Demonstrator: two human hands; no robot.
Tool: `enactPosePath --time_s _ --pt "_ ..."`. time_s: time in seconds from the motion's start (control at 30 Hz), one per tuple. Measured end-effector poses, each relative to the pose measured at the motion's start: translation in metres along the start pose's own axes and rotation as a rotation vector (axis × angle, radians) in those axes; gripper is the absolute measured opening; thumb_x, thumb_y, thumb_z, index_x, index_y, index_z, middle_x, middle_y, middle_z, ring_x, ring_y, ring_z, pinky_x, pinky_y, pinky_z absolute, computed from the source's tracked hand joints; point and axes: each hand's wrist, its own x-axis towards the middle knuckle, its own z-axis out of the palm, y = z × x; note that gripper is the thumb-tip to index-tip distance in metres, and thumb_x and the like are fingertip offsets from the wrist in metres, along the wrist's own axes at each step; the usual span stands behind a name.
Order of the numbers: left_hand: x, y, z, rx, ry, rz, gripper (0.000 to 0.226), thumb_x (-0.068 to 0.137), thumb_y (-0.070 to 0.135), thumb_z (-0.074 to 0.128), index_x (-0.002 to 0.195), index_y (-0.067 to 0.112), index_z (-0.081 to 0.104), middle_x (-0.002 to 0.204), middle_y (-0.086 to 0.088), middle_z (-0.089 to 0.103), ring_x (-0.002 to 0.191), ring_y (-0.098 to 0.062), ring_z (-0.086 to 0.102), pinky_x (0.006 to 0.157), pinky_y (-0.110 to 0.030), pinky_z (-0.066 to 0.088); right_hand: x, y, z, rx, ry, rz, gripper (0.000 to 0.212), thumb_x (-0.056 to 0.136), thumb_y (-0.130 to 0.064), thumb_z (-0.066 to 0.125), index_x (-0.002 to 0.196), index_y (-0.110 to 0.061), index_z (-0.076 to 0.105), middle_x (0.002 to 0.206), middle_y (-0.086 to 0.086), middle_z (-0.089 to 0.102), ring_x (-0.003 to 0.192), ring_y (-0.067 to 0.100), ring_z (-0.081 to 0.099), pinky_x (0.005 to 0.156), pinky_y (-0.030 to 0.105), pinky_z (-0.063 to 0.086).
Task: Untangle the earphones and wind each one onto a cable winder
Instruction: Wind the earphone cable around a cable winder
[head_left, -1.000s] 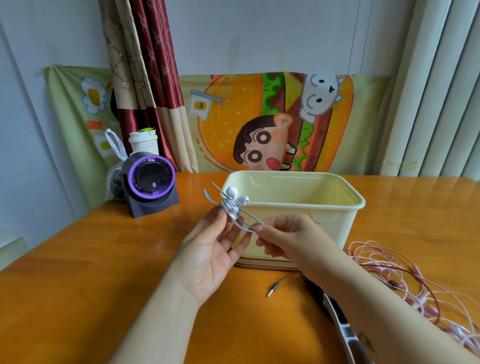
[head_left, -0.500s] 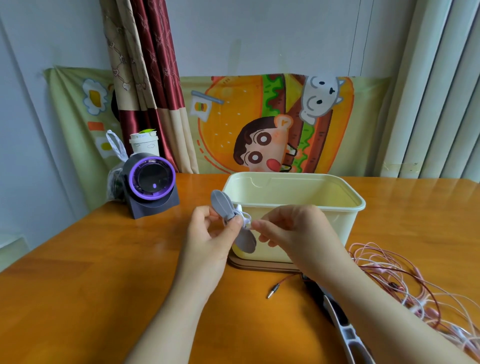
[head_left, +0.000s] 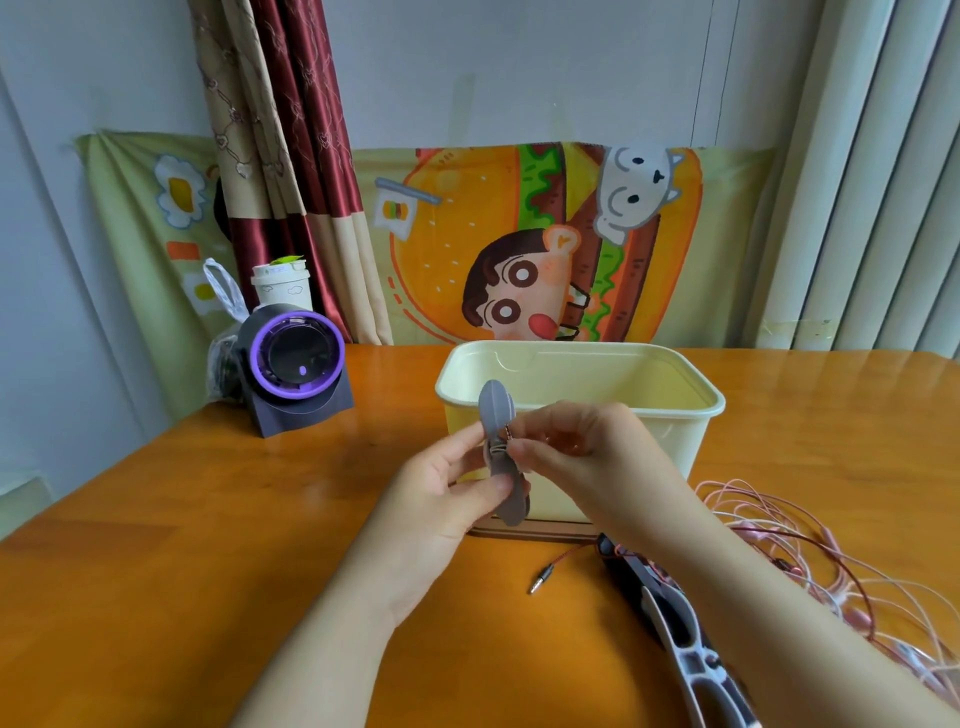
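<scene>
She holds the grey cable winder (head_left: 500, 415) up in front of her, upright and tipped a little to the right, just on the near side of the cream plastic bin (head_left: 675, 441). Her left hand (head_left: 447, 499) grips the winder's lower half, thumb across the front and fingers curled behind. Her right hand (head_left: 576, 452) comes in from the right with thumb and forefinger pinched together at the narrow waist, where an earphone cord (head_left: 497, 446) is wrapped in tight turns. The cord looks pale with a reddish bit at the pinch, though it is too small for me to be sure.

The bin stands mid-surface on a dark base. On the orange wooden surface (head_left: 208, 545), near the bin's front, lies a metal jack plug (head_left: 540, 576) on a reddish braided lead (head_left: 571, 555) that runs off under her right forearm. To the right a loose tangle of pink earphones (head_left: 769, 540) sprawls, well apart from the winder. A dark and grey plastic piece (head_left: 685, 654) lies beside her right forearm; I cannot tell what it is.

Far left on the surface sits a purple-ringed gadget (head_left: 296, 364), with a lidded paper cup (head_left: 283, 283) and a clear plastic bag (head_left: 224, 296) behind it. A cartoon cloth (head_left: 519, 244) and a red-and-tan curtain (head_left: 280, 156) hang on the far wall.
</scene>
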Motion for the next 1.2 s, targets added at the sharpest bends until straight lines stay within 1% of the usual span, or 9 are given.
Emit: enactPosePath --time_s 0.13,0.27,0.33,0.43,0.53,0.7,0.8,1.03,1.2 --pt "0.001 -0.003 0.001 0.091 0.036 -0.008 0.044 0.091 0.016 0.065 0.128 0.038 0.058 0.118 0.010 0.070 0.116 -0.013 0.062 0.108 -0.044 0.043 -0.001 0.003 0.005 -0.072 -0.019 -0.030 0.014 0.086 -0.017 0.066 0.094 -0.024 0.076 0.084 -0.006 0.070 0.077 0.013 0.064 0.076 0.035 0.052" --pt "0.000 0.001 0.002 0.050 0.064 0.022 0.035 0.092 0.014 0.062 0.117 0.039 0.064 0.112 0.009 0.072 0.115 -0.015 0.063 0.106 -0.045 0.044 -0.002 0.000 0.007 -0.102 0.007 -0.088 0.011 0.086 -0.017 0.066 0.090 -0.024 0.074 0.080 -0.010 0.067 0.074 0.007 0.059 0.067 0.020 0.048" --pt "-0.001 0.006 0.003 -0.071 0.100 0.036 0.034 0.090 0.010 0.061 0.116 0.032 0.064 0.110 0.004 0.073 0.111 -0.017 0.065 0.103 -0.043 0.046 -0.002 -0.002 0.007 -0.024 0.058 -0.094 0.007 0.086 -0.015 0.066 0.083 -0.021 0.068 0.074 -0.010 0.066 0.069 0.006 0.058 0.061 0.017 0.046" --pt "0.000 0.011 -0.001 -0.358 0.172 0.023 0.044 0.076 0.014 0.064 0.120 0.019 0.062 0.112 -0.006 0.072 0.108 -0.021 0.066 0.097 -0.036 0.048 -0.001 -0.004 0.003 0.165 0.090 -0.055 0.008 0.088 -0.013 0.064 0.080 -0.016 0.064 0.077 0.001 0.070 0.071 0.017 0.062 0.068 0.035 0.053" --pt "0.002 0.012 -0.005 -0.488 0.241 0.009 0.041 0.072 0.021 0.065 0.114 0.020 0.065 0.115 -0.007 0.071 0.086 -0.005 0.066 0.085 -0.027 0.044 -0.003 -0.003 0.004 0.206 0.039 -0.036 0.008 0.087 -0.015 0.066 0.079 -0.018 0.066 0.075 0.005 0.070 0.072 0.023 0.063 0.074 0.043 0.052" --pt "0.005 0.006 -0.005 -0.680 0.378 0.019 0.038 0.075 0.016 0.066 0.113 0.014 0.062 0.116 -0.011 0.070 0.103 -0.020 0.068 0.080 -0.028 0.058 -0.007 -0.004 0.011 0.197 -0.093 -0.030 0.007 0.084 -0.018 0.071 0.078 -0.017 0.068 0.077 0.007 0.070 0.072 0.029 0.062 0.071 0.041 0.052" --pt "0.006 0.005 -0.004 -0.637 0.444 0.087 0.029 0.079 0.010 0.065 0.108 0.013 0.060 0.114 -0.013 0.069 0.099 -0.024 0.070 0.073 -0.026 0.059 -0.008 -0.010 0.013 0.235 -0.092 -0.042 0.008 0.084 -0.018 0.071 0.076 -0.018 0.068 0.073 0.002 0.070 0.066 0.019 0.062 0.066 0.032 0.051" --pt "0.005 0.008 0.002 -0.390 0.397 0.167 0.018 0.085 0.014 0.062 0.100 0.023 0.062 0.088 0.008 0.072 0.087 -0.007 0.068 0.081 -0.028 0.048 -0.006 -0.015 0.009 0.227 0.100 -0.018 0.009 0.086 -0.019 0.067 0.078 -0.017 0.064 0.076 0.004 0.072 0.072 0.019 0.067 0.074 0.045 0.054" --pt "0.003 0.010 0.000 -0.278 0.285 0.209 0.022 0.081 0.024 0.061 0.102 0.019 0.061 0.090 0.010 0.073 0.091 -0.004 0.067 0.086 -0.029 0.047 -0.003 -0.013 0.002 0.199 0.188 0.005 0.010 0.087 -0.018 0.065 0.078 -0.015 0.064 0.074 0.003 0.073 0.069 0.015 0.067 0.071 0.039 0.056"
